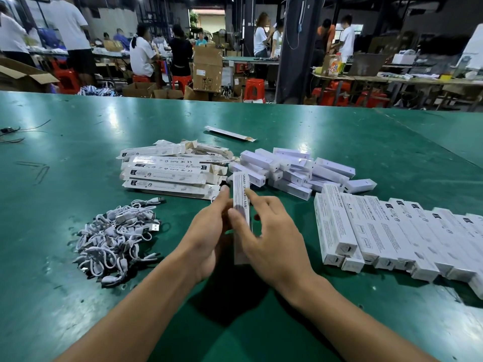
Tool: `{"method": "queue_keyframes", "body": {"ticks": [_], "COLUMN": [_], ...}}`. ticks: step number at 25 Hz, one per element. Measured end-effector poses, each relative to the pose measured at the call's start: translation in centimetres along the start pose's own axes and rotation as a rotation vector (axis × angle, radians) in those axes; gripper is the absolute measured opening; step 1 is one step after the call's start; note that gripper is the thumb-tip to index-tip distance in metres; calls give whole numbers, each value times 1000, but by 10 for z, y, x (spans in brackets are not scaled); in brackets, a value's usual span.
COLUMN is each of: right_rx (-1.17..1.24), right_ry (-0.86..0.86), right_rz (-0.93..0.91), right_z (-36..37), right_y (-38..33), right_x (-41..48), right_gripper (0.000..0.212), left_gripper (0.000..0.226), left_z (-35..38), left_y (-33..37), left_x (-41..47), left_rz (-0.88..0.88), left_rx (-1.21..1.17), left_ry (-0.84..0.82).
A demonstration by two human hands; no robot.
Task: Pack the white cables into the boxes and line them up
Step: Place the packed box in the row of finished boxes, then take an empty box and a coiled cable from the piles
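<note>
A long white box (241,205) stands tilted up over the green table (78,152), held between two hands. The left hand (209,231) holds it from the left side, with the fingers wrapped loosely behind it. The right hand (269,236) holds it from the right, with the thumb pressed on the front and the pointer finger lying along its edge.

A heap of white cables (117,236) lies on the table to the left. Behind the hands is a stack of flat boxes (170,171), and beside that a pile of small white boxes (292,168). To the right, a row of boxes (392,231) lies side by side, touching. One flat box (230,133) lies alone, farther back.
</note>
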State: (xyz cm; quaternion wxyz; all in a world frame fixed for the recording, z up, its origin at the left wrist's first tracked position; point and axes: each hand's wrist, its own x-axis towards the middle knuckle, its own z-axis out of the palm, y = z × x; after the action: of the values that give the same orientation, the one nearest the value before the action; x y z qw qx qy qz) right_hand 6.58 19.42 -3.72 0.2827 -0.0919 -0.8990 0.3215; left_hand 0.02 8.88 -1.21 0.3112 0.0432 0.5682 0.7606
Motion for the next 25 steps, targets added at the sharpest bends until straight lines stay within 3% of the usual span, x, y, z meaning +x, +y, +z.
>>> {"method": "queue_keyframes", "body": {"ticks": [4, 7, 10, 16, 21, 23, 25], "right_rx": [-153, -386, -591, -638, -682, -705, -575], "right_ry": [-74, -19, -66, -82, -52, -24, 8], "right_rz": [64, 136, 347, 502, 467, 357, 184], "right_z": [-14, -38, -58, -71, -84, -81, -68], "right_y": [0, 7, 19, 34, 40, 37, 29], "right_x": [8, 26, 39, 42, 42, 41, 37], "right_gripper": [66, 63, 54, 46, 33, 30, 23], "left_gripper": [65, 59, 56, 54, 55, 54, 53], "left_z": [-3, -2, -2, -3, -5, -5, -5], "left_y": [-6, -11, -15, -15, -17, -18, -20], "left_x": [6, 10, 10, 12, 14, 15, 16], "left_rz": [14, 68, 119, 144, 157, 154, 136], "left_rx": [7, 132, 256, 332, 360, 354, 316], "left_ry": [-150, -103, -66, -91, -97, -98, -98]}}
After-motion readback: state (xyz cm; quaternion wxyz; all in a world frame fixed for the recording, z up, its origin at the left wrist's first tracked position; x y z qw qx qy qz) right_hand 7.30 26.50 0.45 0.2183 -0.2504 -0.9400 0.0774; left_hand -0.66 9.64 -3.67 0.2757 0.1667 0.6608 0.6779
